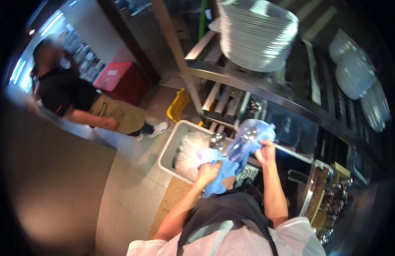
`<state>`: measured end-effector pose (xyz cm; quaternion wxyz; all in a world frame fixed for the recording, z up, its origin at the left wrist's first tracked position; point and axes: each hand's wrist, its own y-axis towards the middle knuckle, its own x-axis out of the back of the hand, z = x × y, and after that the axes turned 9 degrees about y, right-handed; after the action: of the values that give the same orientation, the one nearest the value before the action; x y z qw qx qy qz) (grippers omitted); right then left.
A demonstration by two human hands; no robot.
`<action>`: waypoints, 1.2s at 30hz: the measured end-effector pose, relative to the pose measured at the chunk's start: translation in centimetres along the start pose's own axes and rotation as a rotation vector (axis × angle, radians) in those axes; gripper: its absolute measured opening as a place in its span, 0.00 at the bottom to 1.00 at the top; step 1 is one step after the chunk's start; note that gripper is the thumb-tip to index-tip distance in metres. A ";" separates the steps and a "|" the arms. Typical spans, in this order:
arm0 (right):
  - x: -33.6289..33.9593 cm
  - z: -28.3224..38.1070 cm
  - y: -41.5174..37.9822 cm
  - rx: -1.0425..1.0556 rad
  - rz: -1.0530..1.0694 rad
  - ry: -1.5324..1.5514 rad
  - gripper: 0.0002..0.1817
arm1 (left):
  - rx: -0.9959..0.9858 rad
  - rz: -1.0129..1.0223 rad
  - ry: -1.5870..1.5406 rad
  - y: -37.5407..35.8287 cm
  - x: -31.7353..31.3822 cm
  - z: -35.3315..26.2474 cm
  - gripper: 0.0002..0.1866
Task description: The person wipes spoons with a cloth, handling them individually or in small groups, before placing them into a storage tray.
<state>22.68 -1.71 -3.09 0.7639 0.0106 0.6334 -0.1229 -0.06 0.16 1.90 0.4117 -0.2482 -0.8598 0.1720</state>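
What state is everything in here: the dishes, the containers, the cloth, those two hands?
Blue cloth: bunched, partly around the clear vessel.
Clear vessel: tilted, held up.
Left hand: closed on the cloth.
Right hand: closed on cloth at the vessel.
White dishes: stacked.
Grey bin: open, clear plastic inside.
Red box: seemingly shut.

bare floor [135,187] beside the grey tub [165,158], metal rack [257,88] in the way ahead
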 end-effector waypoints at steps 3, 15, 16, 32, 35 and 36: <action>2.0 -1.4 0.3 0.256 -0.115 -0.435 0.24 | -0.308 -0.131 -0.147 2.2 -2.9 3.1 0.18; 0.5 -1.9 0.9 0.076 -0.100 -0.579 0.22 | -0.374 0.016 -0.047 -0.7 -1.1 1.2 0.20; 1.2 -2.5 1.5 0.123 -0.149 -0.658 0.20 | -0.391 -0.022 -0.038 -0.9 -1.2 1.2 0.19; 2.2 -2.6 1.3 0.638 -0.299 -0.730 0.10 | -0.330 0.048 0.010 -1.3 -4.2 1.6 0.15; 1.0 -3.5 0.3 0.665 -0.526 -0.679 0.08 | -0.188 -0.092 -0.164 -0.1 -5.9 2.4 0.14; -1.4 -4.7 -0.8 0.612 -0.484 -0.425 0.07 | -0.201 -0.078 -0.161 -0.5 -5.3 1.6 0.14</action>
<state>17.76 -1.43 -2.54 0.7881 0.0624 0.3808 -0.4795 1.36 -3.37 -2.12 0.3210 -0.2398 -0.9120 0.0882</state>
